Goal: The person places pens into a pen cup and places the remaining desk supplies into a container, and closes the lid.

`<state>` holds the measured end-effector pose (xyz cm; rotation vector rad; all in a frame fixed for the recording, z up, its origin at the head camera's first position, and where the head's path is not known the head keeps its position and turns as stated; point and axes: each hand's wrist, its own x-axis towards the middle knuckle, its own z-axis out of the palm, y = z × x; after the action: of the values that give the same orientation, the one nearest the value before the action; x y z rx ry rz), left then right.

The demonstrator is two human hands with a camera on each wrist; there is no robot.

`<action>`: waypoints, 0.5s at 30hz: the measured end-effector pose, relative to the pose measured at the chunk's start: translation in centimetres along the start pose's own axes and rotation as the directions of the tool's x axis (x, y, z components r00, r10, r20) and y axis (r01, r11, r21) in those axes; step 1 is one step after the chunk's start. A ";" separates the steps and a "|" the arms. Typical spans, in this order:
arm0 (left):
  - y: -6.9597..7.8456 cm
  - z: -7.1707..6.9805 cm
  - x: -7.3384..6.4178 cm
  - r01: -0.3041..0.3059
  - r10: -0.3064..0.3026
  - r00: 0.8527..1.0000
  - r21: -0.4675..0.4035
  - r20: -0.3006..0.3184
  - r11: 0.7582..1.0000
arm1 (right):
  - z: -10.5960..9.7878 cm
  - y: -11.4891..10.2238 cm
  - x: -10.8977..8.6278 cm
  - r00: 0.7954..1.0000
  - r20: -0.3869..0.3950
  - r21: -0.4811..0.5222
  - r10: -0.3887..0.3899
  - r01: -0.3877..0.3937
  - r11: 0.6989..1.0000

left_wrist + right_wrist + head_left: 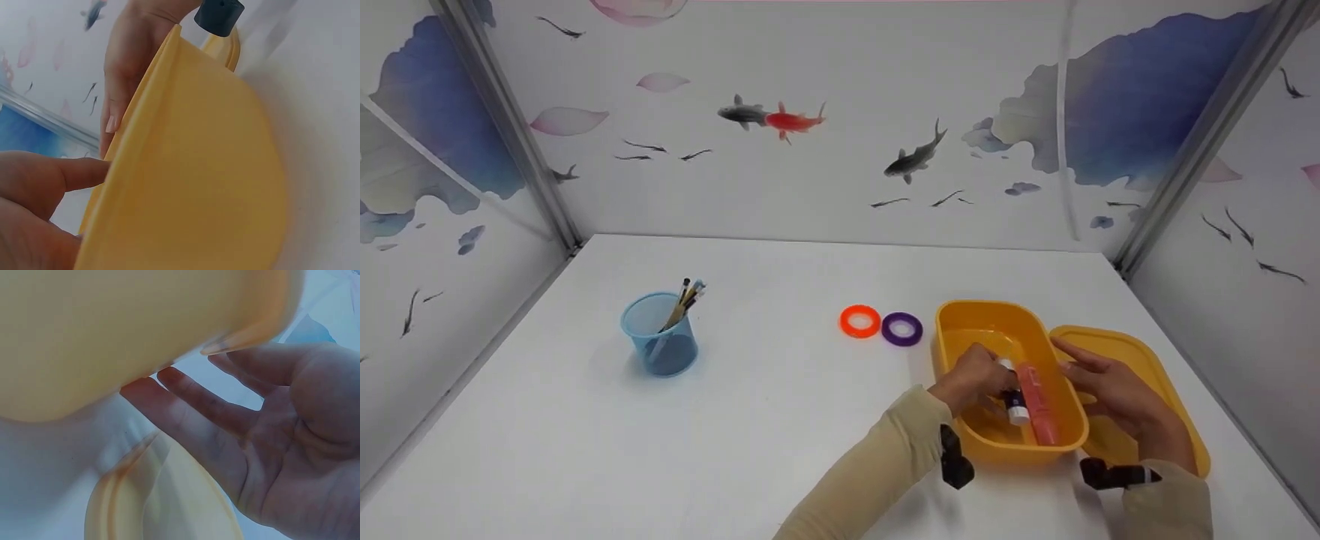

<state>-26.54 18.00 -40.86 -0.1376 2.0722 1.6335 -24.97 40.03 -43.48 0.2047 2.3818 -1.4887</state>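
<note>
A yellow plastic box stands at the right of the table. My left hand reaches over its left wall and pinches a dark glue stick with white ends; part of the stick is hidden by the fingers. Beside the stick lies a long pink object, its kind unclear. My right hand steadies the box's right side, its fairly straight fingertips touching the outer wall. In the left wrist view, the box wall hides what the left hand holds.
A yellow lid lies right of the box, partly under my right forearm. Left of the box are an orange ring and a purple ring. A blue cup with several brushes stands farther left. Printed walls enclose the table.
</note>
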 end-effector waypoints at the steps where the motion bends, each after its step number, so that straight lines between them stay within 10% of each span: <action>1: 0.0 0.0 0.0 0.011 -0.011 1.000 0.006 -0.005 1.000 | 0.0 0.0 0.0 1.000 -0.002 -0.001 -0.001 0.001 1.000; 15: 1.3 -3.1 0.0 -0.068 0.073 0.995 -0.072 0.063 0.995 | 0.0 0.2 0.1 1.000 -0.002 -0.017 -0.006 0.006 1.000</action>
<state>-27.97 15.45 -39.17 -0.0348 1.9926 1.7302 -25.02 40.10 -43.69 0.1954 2.3982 -1.4713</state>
